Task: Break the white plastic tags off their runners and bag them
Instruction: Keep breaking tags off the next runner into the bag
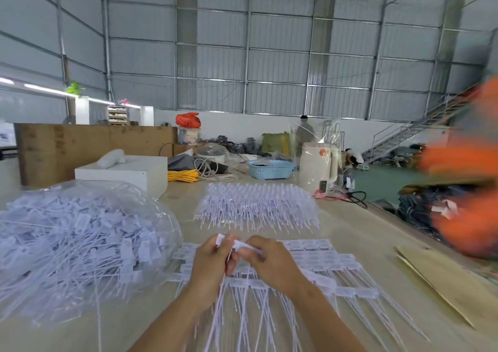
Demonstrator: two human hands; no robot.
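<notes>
On your far left sits the clear plastic bag (89, 233), bulging, stuffed with loose white tags and their thin tails pointing every way. Beside it, near centre, your left hand (208, 262) has its fingers curled round a bundle of white tags (223, 297), the heads poking up above your knuckles and the long tails trailing down toward you. Right against it, your right hand (269, 262) pinches a single tag head (244, 245) between thumb and fingertips, the two hands touching over the work. Under both hands lie the unbroken runners (331, 268), rows of tags flat on the pale table (363, 233), spreading out to the right. Farther off, past your hands, a second stack of runners (256, 206) waits. Beyond that, a light blue basket (270, 169) holds something dark that is too small to make out, and a white kettle (318, 165) stands wrapped in clear film. Flat cardboard (442, 281) lies at the near right edge, with blurred orange shapes (469, 190) beyond.
</notes>
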